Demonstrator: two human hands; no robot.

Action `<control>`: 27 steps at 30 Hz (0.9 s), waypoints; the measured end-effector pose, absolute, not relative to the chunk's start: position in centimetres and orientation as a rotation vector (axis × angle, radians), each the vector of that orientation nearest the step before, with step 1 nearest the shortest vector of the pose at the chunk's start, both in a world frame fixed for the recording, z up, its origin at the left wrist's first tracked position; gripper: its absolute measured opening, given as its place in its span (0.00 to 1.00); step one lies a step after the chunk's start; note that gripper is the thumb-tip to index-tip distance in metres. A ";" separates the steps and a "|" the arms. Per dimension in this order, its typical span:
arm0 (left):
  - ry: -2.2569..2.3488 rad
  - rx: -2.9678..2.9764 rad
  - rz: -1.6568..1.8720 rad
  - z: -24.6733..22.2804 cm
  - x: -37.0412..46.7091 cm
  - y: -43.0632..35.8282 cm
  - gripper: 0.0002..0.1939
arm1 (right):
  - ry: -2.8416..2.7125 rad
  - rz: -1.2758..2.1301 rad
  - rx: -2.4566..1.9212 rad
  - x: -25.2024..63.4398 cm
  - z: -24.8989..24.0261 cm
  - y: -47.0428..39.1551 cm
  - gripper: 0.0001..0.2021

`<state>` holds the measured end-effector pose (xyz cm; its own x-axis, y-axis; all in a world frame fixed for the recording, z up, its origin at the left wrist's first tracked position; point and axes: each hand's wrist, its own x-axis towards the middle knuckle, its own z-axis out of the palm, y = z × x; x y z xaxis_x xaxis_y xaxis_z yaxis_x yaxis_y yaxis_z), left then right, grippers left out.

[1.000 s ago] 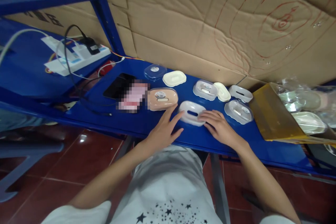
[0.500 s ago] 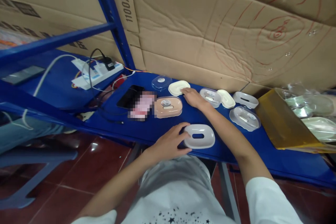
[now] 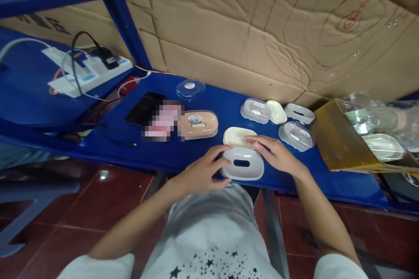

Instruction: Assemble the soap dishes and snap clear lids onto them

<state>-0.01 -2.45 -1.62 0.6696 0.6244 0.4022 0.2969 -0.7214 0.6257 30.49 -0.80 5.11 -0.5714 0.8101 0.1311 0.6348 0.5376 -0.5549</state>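
A glossy white dish (image 3: 242, 173) with rounded ends and an oblong slot sits near the front edge of the blue table (image 3: 225, 104), a shallow cream tray (image 3: 237, 136) just beyond it. The left hand (image 3: 203, 173) curves round the dish's left end, thumb and fingers parted, whether gripping I cannot tell; the right hand (image 3: 278, 153) clamps the tray's right end, its fingers hiding part.

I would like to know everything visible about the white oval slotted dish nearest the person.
This glossy white oval dish, plastic-looking, has rounded corners and one long central slot. It lies flat near the front edge of the blue table. The left hand appears to touch its left side; a cream oval dish sits immediately behind.
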 end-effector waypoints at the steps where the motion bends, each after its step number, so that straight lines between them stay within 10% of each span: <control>1: 0.695 2.351 0.850 -1.2 0.2 -2.1 0.15 | -2.418 0.644 -1.170 30.9 5.5 -1.8 0.25; 4: 0.649 2.348 0.842 0.1 1.2 -0.2 0.14 | -2.530 0.616 -1.114 31.4 5.7 -3.2 0.40; 13: 0.891 2.401 0.752 -0.5 2.9 3.1 0.21 | -2.439 0.339 -1.177 32.5 2.4 1.2 0.17; 27: 0.976 2.484 0.742 -2.7 1.1 0.3 0.18 | -2.341 -0.011 -1.433 33.9 3.5 0.5 0.21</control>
